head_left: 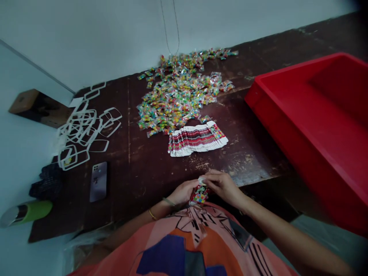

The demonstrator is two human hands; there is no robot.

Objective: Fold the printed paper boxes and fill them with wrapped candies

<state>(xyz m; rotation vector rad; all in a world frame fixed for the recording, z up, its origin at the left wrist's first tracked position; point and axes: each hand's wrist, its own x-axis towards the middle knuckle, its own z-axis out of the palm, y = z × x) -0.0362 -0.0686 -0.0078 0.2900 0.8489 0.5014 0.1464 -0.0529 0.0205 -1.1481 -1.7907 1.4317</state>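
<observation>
My left hand (181, 193) and my right hand (222, 185) meet at the near edge of the dark wooden table (138, 172). Both are closed on one small printed card packet (199, 194), red and white with a cartoon picture. The left hand grips its lower left side. Fingers of the right hand pinch its top, where a bit of white shows. A fanned stack of the same printed cards (197, 139) lies just beyond the hands. Behind it spreads a heap of small clear sachets of coloured candy (178, 96).
A large red plastic tray (319, 126) stands at the right, overhanging the table edge. White card frames (84, 128) lie scattered at the left. A phone (98, 181), a dark glove (47, 182) and a green flask (27, 212) are at the near left.
</observation>
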